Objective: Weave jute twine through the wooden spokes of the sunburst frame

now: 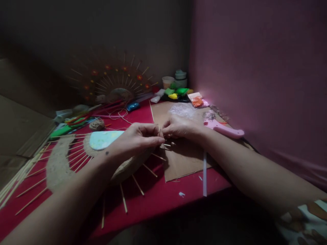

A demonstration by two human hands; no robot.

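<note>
Tan twine (pixel 160 130) sits pinched in the grip where left hand (pixel 143 136) meets right hand (pixel 178 126).

Two stick fans (pixel 61 166) (pixel 122 92), one twine ball (pixel 96 124), one pink tool (pixel 227 129), one blue packet (pixel 133 106).

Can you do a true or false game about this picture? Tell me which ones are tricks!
1. The two hands, left hand and right hand, are close together. True.
2. The tabletop is blue. False: the tabletop is red.
3. A fan shape with orange flowers is at the back. True.
4. The ball of string is on the cardboard. False: the ball of string is on the red tabletop, left of the cardboard.
5. The yellow packet is inside the cup. False: the yellow packet lies in front of the cup.
</note>
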